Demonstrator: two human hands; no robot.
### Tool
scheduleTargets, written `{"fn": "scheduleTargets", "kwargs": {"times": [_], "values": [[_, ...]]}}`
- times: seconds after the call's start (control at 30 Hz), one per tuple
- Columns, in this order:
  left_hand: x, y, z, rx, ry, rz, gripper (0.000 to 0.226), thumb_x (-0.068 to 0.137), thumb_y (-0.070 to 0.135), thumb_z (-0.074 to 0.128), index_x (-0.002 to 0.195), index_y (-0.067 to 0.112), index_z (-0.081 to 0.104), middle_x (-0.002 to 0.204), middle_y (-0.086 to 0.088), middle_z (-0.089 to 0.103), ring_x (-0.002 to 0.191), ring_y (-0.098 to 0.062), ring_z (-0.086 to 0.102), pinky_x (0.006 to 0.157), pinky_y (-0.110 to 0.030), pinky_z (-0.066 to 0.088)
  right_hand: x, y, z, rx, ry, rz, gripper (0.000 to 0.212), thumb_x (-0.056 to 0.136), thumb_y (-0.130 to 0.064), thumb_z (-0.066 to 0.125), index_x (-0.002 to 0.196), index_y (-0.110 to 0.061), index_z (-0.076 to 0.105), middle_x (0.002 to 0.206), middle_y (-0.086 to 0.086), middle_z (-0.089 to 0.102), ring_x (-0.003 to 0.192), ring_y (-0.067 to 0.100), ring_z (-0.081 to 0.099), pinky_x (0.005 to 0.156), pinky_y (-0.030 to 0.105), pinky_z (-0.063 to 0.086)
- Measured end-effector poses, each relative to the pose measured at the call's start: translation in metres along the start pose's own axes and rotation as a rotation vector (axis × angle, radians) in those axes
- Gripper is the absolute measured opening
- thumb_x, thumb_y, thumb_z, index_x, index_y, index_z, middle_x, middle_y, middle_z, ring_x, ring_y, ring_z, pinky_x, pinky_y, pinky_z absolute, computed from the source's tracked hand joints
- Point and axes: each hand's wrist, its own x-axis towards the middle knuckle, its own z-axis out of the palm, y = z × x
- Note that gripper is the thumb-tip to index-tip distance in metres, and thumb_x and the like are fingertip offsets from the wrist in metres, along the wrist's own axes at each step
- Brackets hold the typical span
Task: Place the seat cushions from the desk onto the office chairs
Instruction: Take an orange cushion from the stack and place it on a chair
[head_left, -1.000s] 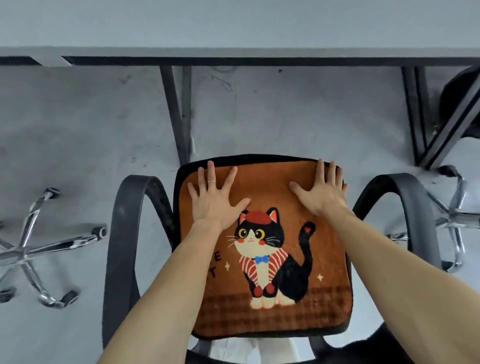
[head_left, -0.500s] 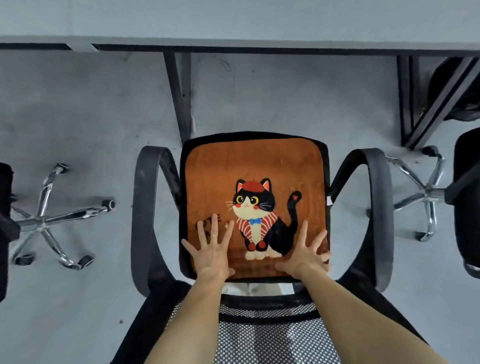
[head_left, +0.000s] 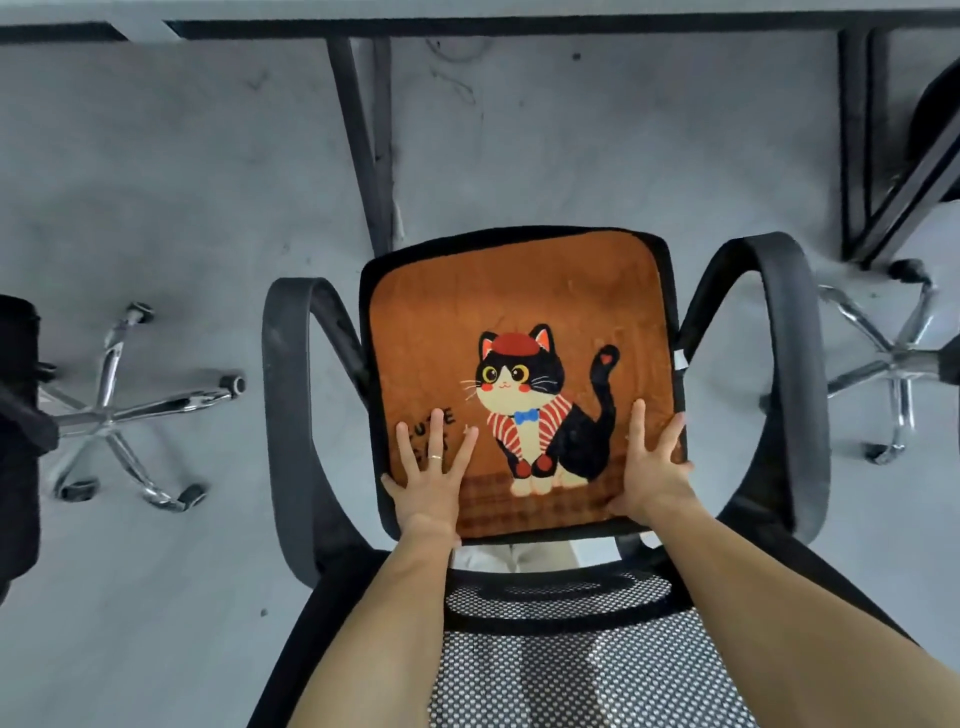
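Observation:
An orange seat cushion (head_left: 519, 291) with a black-and-white cat picture lies flat on the seat of a black office chair (head_left: 789, 374). My left hand (head_left: 431, 478) lies on the cushion's near left part with fingers spread and straight. At the cushion's near right corner my right hand (head_left: 649, 473) rests with spread fingers too. The chair's mesh backrest (head_left: 566, 660) is right below me, under my forearms.
The grey desk's edge (head_left: 467, 23) runs along the top, with black legs (head_left: 363, 150) standing just beyond the chair. Chrome chair bases stand at the left (head_left: 109, 410) and right (head_left: 893, 358). Grey floor surrounds the chair.
Both hands have slid from the cushion's far part back to its near edge. The view has pulled back, so the backrest now shows.

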Motion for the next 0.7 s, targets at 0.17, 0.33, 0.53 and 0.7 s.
{"fn": "scheduleTargets", "kwargs": {"times": [0.17,0.33,0.53,0.7], "values": [[-0.007,-0.008,-0.013,0.031,0.010,0.050,0.133,0.081,0.034,0.080,0.142,0.046,-0.037,0.149,-0.002,-0.050,0.144,-0.046,-0.026,0.111,-0.069,0.021,-0.009,0.005,-0.021,0.110,0.040,0.013,0.100,0.095,-0.033,0.060,0.154,-0.038,-0.020,0.165,0.018,-0.007,0.138,0.044,0.037,0.096,0.048,0.050],[-0.006,-0.013,-0.039,-0.318,0.378,-0.115,0.075,0.094,0.033,0.060,0.155,0.028,0.016,0.164,-0.007,0.009,0.145,-0.033,0.025,0.111,-0.049,0.038,-0.008,0.001,-0.044,0.541,0.217,0.179,0.063,0.098,-0.027,0.045,0.154,-0.019,0.018,0.152,0.015,0.035,0.132,0.041,0.039,0.094,0.053,0.044],[0.014,-0.017,-0.052,-0.750,0.329,-0.508,0.053,0.097,0.017,0.052,0.145,0.006,0.031,0.145,-0.016,0.039,0.123,-0.036,0.046,0.081,-0.045,0.050,0.006,0.015,-0.038,0.602,0.244,0.279,0.040,0.101,-0.025,0.038,0.136,-0.005,0.043,0.139,0.021,0.045,0.122,0.044,0.049,0.093,0.051,0.045],[0.023,-0.028,-0.052,-0.797,0.526,-0.490,0.036,0.088,-0.005,0.056,0.121,0.007,0.049,0.125,-0.016,0.052,0.102,-0.035,0.055,0.067,-0.042,0.045,0.009,0.017,-0.037,0.661,0.240,0.315,0.032,0.099,-0.021,0.041,0.126,-0.005,0.046,0.133,0.022,0.048,0.118,0.044,0.051,0.092,0.051,0.046]]}}
